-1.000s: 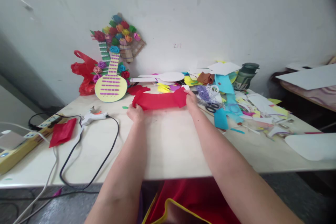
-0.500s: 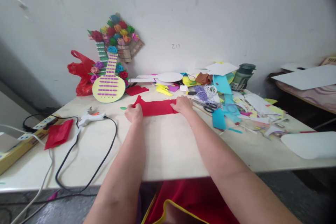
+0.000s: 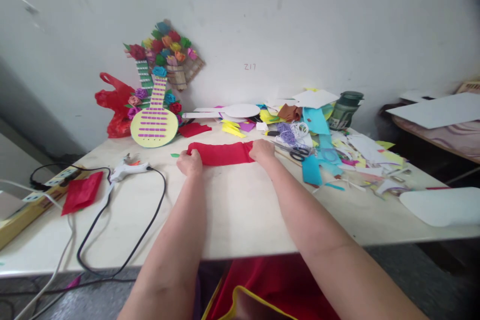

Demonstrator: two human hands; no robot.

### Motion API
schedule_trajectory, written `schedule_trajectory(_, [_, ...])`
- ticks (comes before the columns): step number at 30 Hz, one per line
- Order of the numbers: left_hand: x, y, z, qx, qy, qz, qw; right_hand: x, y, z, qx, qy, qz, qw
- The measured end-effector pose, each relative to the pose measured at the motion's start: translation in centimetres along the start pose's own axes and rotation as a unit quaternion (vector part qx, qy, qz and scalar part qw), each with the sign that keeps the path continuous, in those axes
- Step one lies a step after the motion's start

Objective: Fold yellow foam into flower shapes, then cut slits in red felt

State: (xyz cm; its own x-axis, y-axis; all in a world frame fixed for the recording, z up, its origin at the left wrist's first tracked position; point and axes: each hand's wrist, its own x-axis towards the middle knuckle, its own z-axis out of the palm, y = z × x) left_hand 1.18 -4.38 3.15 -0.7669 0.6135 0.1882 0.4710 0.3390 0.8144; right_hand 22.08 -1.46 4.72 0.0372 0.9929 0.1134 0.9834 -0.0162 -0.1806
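Note:
A red strip (image 3: 224, 154), paper or cloth, stretches from side to side above the white table, between my two hands. My left hand (image 3: 189, 162) is closed on its left end, with the fingertips partly hidden. Its right end is gripped in my right hand (image 3: 261, 151), whose fingers are bent round the edge. The strip looks fairly flat, with small creases near the right end. A small green paper leaf (image 3: 175, 155) lies just left of my left hand, and black-handled scissors (image 3: 299, 153) lie to the right of my right hand.
A glue gun (image 3: 129, 170) with a looping black cord and a red packet (image 3: 82, 193) lie at the left. Behind stand a yellow paper instrument (image 3: 154, 127) and paper flowers. Coloured scraps, yarn (image 3: 287, 134) and a green bottle (image 3: 345, 110) are at the right.
The strip's upper left corner, which stuck up before, now lies flatter and its left end is straighter. Both hands still hold the ends, nearly in the same place.

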Motion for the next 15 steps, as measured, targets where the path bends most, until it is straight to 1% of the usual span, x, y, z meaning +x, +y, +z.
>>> schedule_trajectory(3, [0.0, 0.0, 0.0, 0.002, 0.004, 0.001, 1.0, 0.3, 0.8, -0.1, 0.024, 0.043, 0.027, 0.998])
schedule_trajectory(5, [0.1, 0.0, 0.0, 0.005, 0.005, 0.002, 1.0, 0.4, 1.3, -0.3, 0.053, 0.089, 0.054, 0.993])
schedule_trajectory(9, [0.0, 0.0, 0.1, 0.01, 0.011, 0.005, 1.0, 0.6, 2.6, -0.7, 0.13, 0.186, 0.102, 0.969])
schedule_trajectory(11, [0.0, 0.0, 0.2, 0.014, 0.013, 0.011, 1.0, 0.7, 3.3, -0.8, 0.158, 0.213, 0.116, 0.957])
schedule_trajectory(15, [-0.2, 0.0, 0.5, 0.015, 0.012, 0.022, 1.0, 1.0, 4.4, -0.5, 0.184, 0.241, 0.134, 0.944])
